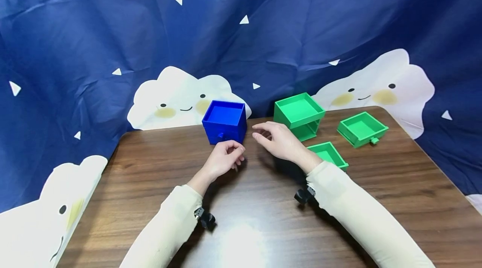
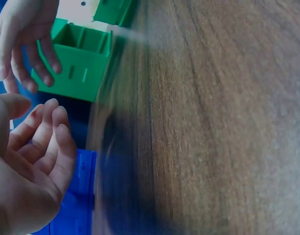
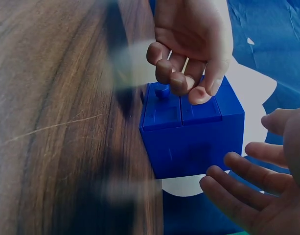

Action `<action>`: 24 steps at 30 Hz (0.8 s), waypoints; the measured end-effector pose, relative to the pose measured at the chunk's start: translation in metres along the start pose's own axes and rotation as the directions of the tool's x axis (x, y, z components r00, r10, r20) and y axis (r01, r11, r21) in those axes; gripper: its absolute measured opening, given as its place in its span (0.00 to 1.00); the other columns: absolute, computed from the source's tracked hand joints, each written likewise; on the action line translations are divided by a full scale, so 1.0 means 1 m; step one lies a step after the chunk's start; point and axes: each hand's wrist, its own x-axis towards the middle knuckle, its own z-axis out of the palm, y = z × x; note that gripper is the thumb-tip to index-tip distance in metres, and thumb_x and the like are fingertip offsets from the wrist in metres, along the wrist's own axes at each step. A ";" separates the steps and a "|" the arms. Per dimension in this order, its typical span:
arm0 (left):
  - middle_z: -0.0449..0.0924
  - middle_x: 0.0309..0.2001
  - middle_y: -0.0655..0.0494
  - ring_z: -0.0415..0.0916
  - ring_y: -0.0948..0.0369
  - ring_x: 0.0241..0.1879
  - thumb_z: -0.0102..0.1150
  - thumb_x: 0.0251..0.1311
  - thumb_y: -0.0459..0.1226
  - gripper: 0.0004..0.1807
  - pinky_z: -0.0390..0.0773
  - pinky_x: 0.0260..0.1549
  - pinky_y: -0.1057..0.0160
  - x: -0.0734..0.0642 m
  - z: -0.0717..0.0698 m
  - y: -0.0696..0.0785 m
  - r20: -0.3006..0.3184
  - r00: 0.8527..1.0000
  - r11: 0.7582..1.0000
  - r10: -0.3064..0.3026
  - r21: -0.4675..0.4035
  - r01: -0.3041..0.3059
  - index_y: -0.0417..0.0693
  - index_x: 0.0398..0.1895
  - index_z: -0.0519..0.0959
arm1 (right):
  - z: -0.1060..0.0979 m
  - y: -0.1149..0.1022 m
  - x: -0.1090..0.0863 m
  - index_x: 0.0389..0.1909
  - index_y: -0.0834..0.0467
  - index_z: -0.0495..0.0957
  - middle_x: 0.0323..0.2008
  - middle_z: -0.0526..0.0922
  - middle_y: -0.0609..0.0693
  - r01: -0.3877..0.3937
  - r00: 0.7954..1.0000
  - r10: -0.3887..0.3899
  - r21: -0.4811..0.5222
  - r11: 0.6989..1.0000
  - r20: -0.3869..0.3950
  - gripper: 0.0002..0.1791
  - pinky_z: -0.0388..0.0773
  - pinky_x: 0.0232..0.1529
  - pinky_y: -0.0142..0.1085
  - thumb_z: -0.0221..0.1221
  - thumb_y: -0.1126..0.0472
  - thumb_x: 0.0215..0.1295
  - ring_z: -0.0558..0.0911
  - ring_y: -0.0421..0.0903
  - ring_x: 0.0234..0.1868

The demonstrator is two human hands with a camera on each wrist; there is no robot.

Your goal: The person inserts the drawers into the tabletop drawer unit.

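A small blue box (image 1: 230,128) with an open tray top and a knobbed drawer front stands at the table's back edge. Just in front of it is my left hand (image 1: 222,160), its fingers loosely curled around nothing. My right hand (image 1: 283,140) hovers between the blue box and a green box (image 1: 299,111), fingers spread and holding nothing. The green box has an open tray top and a vacant slot beneath. In the right wrist view, the blue drawer's knob (image 3: 162,90) shows below the left fingers (image 3: 164,71).
A green drawer (image 1: 363,129) with a knob lies on the wooden table (image 1: 256,201) to the right. Another green drawer (image 1: 329,153) is partly hidden behind my right forearm. A dark blue cloth (image 1: 226,42) with white clouds hangs behind the table.
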 end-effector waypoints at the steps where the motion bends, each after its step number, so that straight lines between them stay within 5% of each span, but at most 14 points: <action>1: 0.86 0.37 0.32 0.84 0.35 0.35 0.58 0.78 0.36 0.15 0.87 0.29 0.57 0.000 0.001 0.001 0.007 1.000 1.000 0.004 0.009 -0.004 0.29 0.50 0.83 | -0.001 0.000 -0.002 0.64 0.64 0.83 0.53 0.90 0.59 0.002 1.000 -0.002 -0.006 1.000 -0.001 0.21 0.86 0.57 0.54 0.61 0.55 0.80 0.88 0.54 0.51; 6: 0.86 0.35 0.34 0.83 0.36 0.34 0.57 0.78 0.35 0.14 0.79 0.25 0.67 -0.001 0.005 0.008 0.031 0.999 0.999 0.022 0.033 -0.023 0.28 0.50 0.83 | -0.006 0.002 -0.009 0.62 0.63 0.85 0.50 0.90 0.58 0.025 1.000 -0.025 -0.041 0.999 -0.010 0.20 0.86 0.55 0.54 0.61 0.56 0.79 0.88 0.55 0.50; 24: 0.88 0.37 0.38 0.86 0.37 0.38 0.57 0.79 0.37 0.14 0.78 0.24 0.67 0.015 0.024 0.019 0.106 0.994 0.995 0.018 0.095 -0.028 0.32 0.52 0.83 | -0.029 0.012 -0.033 0.61 0.62 0.85 0.51 0.90 0.56 0.000 1.000 -0.001 -0.093 0.996 -0.010 0.18 0.86 0.53 0.53 0.61 0.56 0.80 0.88 0.54 0.50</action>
